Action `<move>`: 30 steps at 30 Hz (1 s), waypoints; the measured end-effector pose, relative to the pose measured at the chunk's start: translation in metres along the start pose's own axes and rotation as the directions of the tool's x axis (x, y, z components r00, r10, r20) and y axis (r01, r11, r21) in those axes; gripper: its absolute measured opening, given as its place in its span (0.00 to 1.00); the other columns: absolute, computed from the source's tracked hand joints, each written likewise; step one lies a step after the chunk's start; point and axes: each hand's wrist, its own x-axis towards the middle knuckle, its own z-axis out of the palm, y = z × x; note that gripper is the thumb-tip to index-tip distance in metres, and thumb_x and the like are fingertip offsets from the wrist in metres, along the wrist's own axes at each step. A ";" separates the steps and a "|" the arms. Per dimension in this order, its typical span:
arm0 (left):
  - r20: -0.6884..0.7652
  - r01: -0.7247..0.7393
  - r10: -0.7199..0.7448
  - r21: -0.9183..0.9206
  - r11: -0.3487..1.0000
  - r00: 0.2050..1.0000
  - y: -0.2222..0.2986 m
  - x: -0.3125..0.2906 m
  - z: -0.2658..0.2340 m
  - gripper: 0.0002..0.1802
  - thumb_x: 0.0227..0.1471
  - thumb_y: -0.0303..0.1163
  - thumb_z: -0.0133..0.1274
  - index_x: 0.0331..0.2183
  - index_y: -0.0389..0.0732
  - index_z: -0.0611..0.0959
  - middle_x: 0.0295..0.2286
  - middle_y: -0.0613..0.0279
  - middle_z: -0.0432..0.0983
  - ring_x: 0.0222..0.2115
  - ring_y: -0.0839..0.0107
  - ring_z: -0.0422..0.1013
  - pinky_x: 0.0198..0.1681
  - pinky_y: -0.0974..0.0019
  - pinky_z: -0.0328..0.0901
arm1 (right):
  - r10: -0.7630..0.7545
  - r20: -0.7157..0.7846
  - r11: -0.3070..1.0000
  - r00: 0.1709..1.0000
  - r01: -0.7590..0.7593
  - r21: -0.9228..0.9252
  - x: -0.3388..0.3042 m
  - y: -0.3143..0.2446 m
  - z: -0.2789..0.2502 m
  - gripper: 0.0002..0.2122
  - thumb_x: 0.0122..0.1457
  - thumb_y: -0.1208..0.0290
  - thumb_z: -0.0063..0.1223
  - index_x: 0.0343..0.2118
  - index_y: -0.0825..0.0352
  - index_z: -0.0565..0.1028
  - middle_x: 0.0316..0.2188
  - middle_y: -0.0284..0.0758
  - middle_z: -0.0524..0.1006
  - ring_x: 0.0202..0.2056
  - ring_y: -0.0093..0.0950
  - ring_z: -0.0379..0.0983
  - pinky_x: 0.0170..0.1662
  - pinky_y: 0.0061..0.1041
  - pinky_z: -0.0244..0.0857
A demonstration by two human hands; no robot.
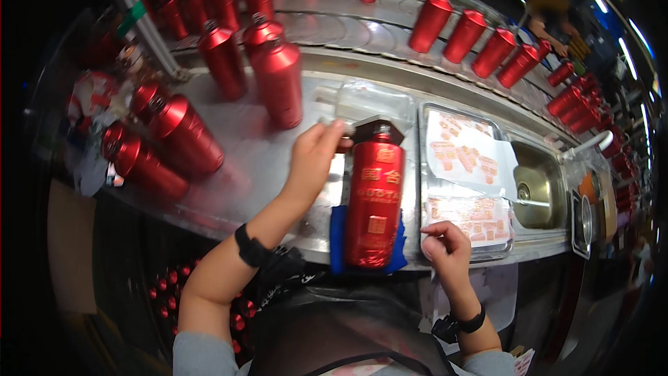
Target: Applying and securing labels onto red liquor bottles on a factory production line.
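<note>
A red bottle (376, 202) with gold markings lies in front of me. Its neck end rests at a dark hexagonal block (388, 130), its base on a blue cloth (338, 237). My left hand (314, 156) is beside the neck, slightly blurred, its fingers drawn together at the block's left edge; whatever they grip is unclear. To the right of the bottle's base, my right hand (449, 249) is curled, thumb and forefinger close together by the tray's edge; anything held is too small to make out. The metal tray (424, 188) carries sheets of red-and-gold stickers (467, 219).
Several red bottles (278, 87) stand on the metal worktop (240, 146) at left. More bottles (465, 36) line a conveyor (341, 31) behind. A clear plastic box (376, 103) sits beyond the block. At right are a sink (539, 198) and a white tap (597, 141).
</note>
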 end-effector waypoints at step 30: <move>-0.805 0.453 0.214 0.507 0.733 0.553 0.013 -0.481 -0.177 0.13 0.49 0.30 0.62 0.35 0.37 0.78 0.19 0.71 0.71 0.17 0.85 0.60 0.21 0.76 0.58 | -0.088 0.956 0.664 0.281 0.732 -0.154 -0.026 -0.068 0.242 0.47 0.39 0.84 0.65 0.67 0.60 0.58 0.53 0.41 0.74 0.28 0.20 0.69 0.29 0.18 0.64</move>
